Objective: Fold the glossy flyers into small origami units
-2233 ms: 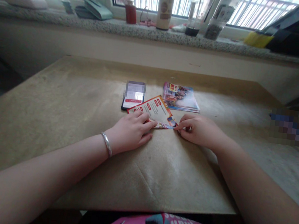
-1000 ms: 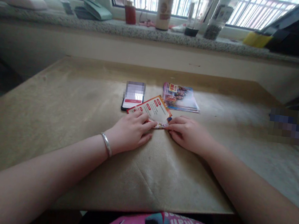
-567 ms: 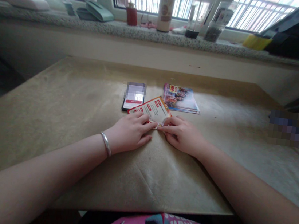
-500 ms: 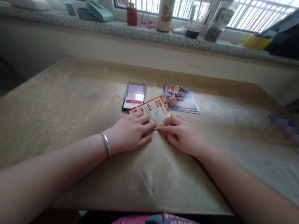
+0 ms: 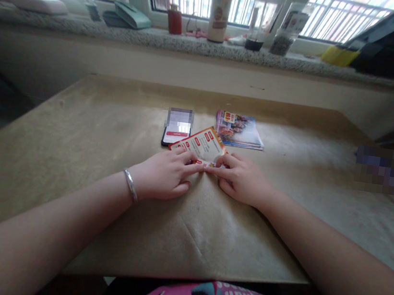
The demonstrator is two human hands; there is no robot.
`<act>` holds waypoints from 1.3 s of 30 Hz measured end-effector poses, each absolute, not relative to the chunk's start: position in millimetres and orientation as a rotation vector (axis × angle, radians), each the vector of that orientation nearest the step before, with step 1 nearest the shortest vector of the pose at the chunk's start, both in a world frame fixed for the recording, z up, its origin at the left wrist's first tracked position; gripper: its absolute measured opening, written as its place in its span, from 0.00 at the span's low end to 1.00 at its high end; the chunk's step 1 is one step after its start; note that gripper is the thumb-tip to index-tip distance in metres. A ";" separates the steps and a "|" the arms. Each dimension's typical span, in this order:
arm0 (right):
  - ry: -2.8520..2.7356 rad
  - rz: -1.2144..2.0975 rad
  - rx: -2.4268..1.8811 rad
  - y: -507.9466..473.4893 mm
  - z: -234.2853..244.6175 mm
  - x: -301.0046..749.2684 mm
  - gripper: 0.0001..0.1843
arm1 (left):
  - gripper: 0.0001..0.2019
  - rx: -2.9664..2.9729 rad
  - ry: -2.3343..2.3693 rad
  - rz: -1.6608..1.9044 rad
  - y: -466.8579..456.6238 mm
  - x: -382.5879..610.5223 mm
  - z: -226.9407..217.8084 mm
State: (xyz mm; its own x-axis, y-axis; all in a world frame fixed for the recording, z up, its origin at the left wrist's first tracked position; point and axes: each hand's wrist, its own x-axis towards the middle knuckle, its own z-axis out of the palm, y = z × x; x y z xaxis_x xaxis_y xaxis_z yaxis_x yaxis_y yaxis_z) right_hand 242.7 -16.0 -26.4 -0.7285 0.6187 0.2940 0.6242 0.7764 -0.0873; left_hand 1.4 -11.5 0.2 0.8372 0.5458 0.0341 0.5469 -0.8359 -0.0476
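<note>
A red and white printed leaflet (image 5: pixel 202 144) lies folded on the brown paper-covered table (image 5: pixel 85 142). My left hand (image 5: pixel 163 175), with a silver bracelet at the wrist, pinches the leaflet's near edge from the left. From the right, my right hand (image 5: pixel 242 177) pinches the same edge, and the fingertips of both hands almost meet. The leaflet's near edge is hidden under the fingers.
A phone (image 5: pixel 177 130) lies just behind the leaflet. A stack of colourful leaflets (image 5: pixel 238 130) sits to its right. The stone windowsill (image 5: pixel 125 34) holds a red cup (image 5: pixel 175 20), a tall bottle (image 5: pixel 220 8), jars and a teal case (image 5: pixel 132 13). A blurred object (image 5: pixel 386 170) lies at the right.
My right hand slid left along the leaflet's near edge until it met my left hand. My left hand pulled back slightly and its fingers curled more.
</note>
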 end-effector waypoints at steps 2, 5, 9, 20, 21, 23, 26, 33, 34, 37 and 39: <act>-2.673 -0.047 -0.946 -16.0 -25.8 242.9 0.24 | 0.26 -2.956 -0.875 -0.024 -11.5 1.5 0.5; -2.689 -0.048 -0.966 -16.6 -23.3 242.2 0.24 | 0.26 -2.960 -0.845 -0.015 -10.5 0.6 -0.1; -2.711 -0.032 -0.986 -16.9 -20.9 240.8 0.23 | 0.25 -2.961 -0.859 -0.042 -8.4 -0.9 -2.5; -2.721 -0.050 -0.985 -17.1 -21.8 242.8 0.23 | 0.22 -3.000 -0.824 -0.034 -4.5 -4.3 1.1; -2.721 -0.054 -0.983 -17.0 -22.2 243.1 0.23 | 0.21 -3.008 -0.816 -0.033 -3.9 -5.6 2.6; -2.720 -0.065 -0.982 -16.7 -22.8 243.5 0.22 | 0.21 -3.026 -0.798 -0.046 -2.6 -8.5 5.1; -2.719 -0.077 -0.975 -16.4 -23.1 243.5 0.22 | 0.20 -3.051 -0.770 -0.067 -0.9 -12.3 7.2; -2.720 -0.063 -0.974 -16.5 -22.4 242.9 0.22 | 0.18 -3.072 -0.768 -0.072 -0.5 -15.0 9.2; -2.718 -0.065 -0.978 -16.5 -22.5 242.9 0.22 | 0.18 -3.082 -0.778 -0.066 -0.2 -15.7 9.7; -2.716 -0.059 -0.993 -16.9 -22.7 242.9 0.22 | 0.18 -3.103 -0.794 -0.054 2.0 -18.5 10.4; -2.716 -0.051 -0.993 -17.1 -22.6 243.0 0.22 | 0.17 -3.105 -0.784 -0.055 3.9 -20.5 10.3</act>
State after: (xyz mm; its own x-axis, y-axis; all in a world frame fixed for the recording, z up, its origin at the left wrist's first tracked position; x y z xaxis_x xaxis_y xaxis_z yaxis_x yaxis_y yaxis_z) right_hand 243.0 -17.1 -22.6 -0.7369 0.6305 0.2438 0.6391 0.7673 -0.0525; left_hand -20.5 3.9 10.3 0.8796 0.4753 0.0179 0.4732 -0.8783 0.0682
